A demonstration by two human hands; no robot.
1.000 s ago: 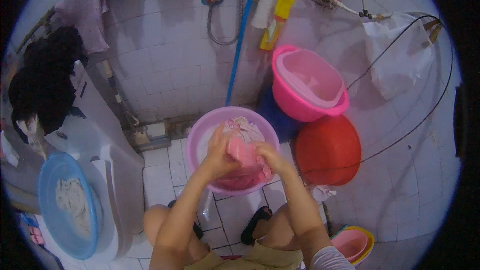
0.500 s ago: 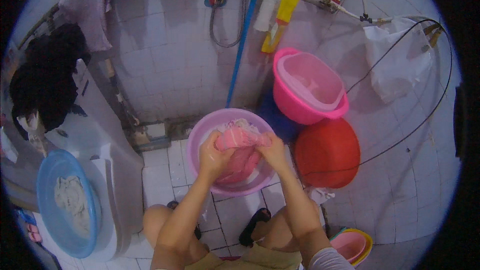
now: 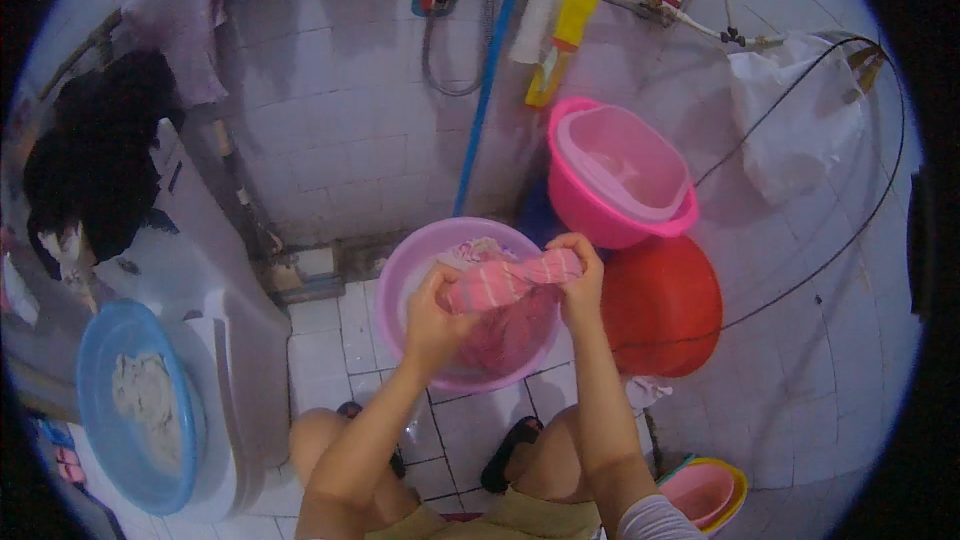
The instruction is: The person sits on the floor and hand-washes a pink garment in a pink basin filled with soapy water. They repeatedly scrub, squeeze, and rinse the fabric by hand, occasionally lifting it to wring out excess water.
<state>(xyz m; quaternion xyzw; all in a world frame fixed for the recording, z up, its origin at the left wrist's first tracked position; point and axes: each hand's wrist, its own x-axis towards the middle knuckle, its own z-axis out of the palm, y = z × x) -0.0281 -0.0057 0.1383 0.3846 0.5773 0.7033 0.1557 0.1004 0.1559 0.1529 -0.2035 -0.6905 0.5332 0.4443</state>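
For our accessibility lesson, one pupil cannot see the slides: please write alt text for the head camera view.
Seen from above, a crouching person's left hand and right hand grip a pink striped cloth stretched over a purple basin on a white tiled floor. A pink basin and a red basin sit to the right.

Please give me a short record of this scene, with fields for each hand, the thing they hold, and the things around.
left hand: left hand grips one end of the pink striped cloth
right hand: right hand grips the other end
cloth: stretched between both hands, above the lilac basin
floor: white tiled floor
right of basin: red basin, with a pink basin behind it
left: blue basin holding pale laundry
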